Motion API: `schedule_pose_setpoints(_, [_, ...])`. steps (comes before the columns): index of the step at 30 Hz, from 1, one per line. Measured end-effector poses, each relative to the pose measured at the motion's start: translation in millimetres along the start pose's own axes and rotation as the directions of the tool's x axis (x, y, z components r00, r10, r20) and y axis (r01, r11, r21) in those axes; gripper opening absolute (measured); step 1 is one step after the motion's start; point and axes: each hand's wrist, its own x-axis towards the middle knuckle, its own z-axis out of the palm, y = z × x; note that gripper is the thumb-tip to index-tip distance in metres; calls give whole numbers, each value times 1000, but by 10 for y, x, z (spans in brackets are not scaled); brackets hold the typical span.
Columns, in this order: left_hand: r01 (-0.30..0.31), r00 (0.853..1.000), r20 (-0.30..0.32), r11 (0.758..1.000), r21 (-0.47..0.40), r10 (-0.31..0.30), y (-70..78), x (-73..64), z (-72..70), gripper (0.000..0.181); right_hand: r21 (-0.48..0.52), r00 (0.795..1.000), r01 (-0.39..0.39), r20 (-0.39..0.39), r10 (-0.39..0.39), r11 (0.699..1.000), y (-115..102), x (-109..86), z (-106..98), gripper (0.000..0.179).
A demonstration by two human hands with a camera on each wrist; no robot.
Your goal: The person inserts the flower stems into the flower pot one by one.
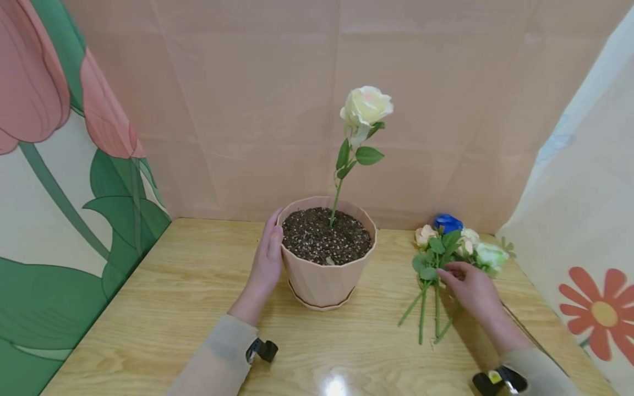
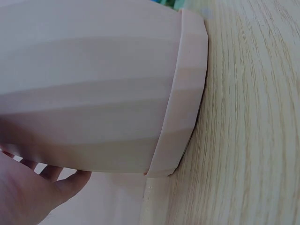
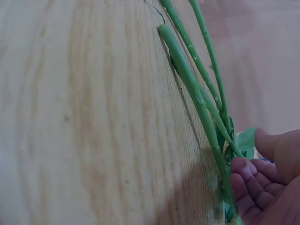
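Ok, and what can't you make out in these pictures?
- Head view: the lower end of the white rose, hidden by soil.
- Left wrist view: the top of the pot, cut off by the left edge.
- Right wrist view: most flower heads, blocked by the right hand.

No readable text, labels, numbers, signs
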Motion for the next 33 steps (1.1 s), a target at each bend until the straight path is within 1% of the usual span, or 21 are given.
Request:
schedule_pose_setpoints(8, [-30,1000,-7,999,-18,30,2,20,3,55,-28,1000,-1,26,2,1000,-4,58,-4,60])
schedule_pose_setpoints(15, [-43,999,-7,999,-28,43,0,37,7,56,-26,999,-29,45,30,999,-29,78,20,58])
schedule_pose_setpoints(20, [-45,999,-4,999,-31,45,-10,41,-4,56,-48,997,-50,64,53,998,-52,102,13,58])
schedule_pose_setpoints(28, [-39,999,-1,999,-31,39,-1,26,-7,56,-115,997,-33,65,40,993,-63,153,27,49])
schedule_pose_setpoints(33, [-29,1000,1,999,-31,29,-16,16,-4,56,-123,996,-45,68,54,991,-78,162,23,48])
